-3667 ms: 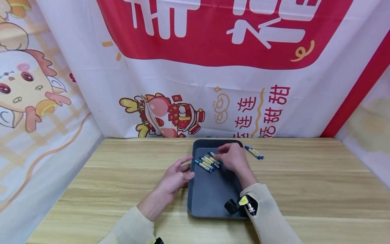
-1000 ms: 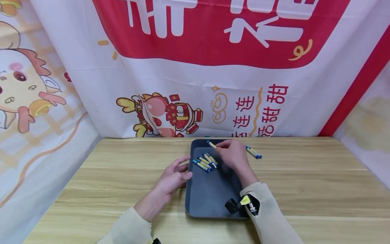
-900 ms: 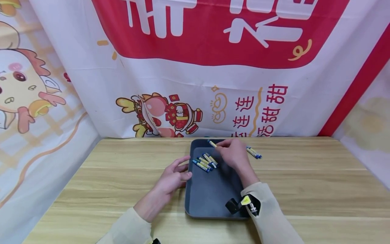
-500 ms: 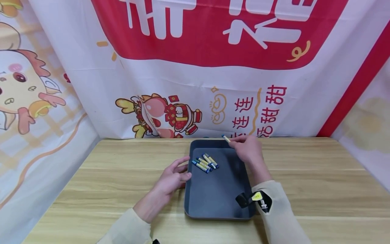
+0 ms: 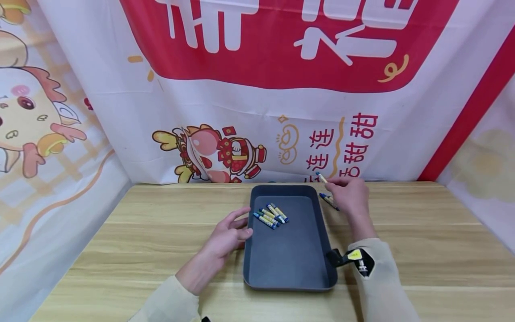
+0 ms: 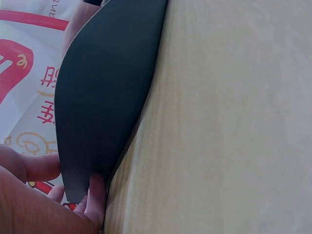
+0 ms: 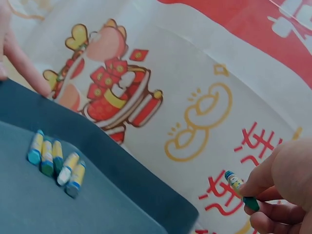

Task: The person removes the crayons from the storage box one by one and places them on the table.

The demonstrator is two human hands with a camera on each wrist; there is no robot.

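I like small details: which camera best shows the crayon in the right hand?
The right wrist view: the crayon appears largest, both ends showing. The head view shows it smaller, partly hidden; the left wrist view, not at all.

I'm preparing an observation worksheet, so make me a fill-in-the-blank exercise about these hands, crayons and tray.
The dark grey rectangular tray is touched on its left side by the person's ____.
One short yellow-and-blue cylindrical crayon is pinched by the ____.
The matching crayons lying inside the tray number ____.
Other crayons lie beside the tray's ____ edge.

Missing words: left hand; right hand; five; right.
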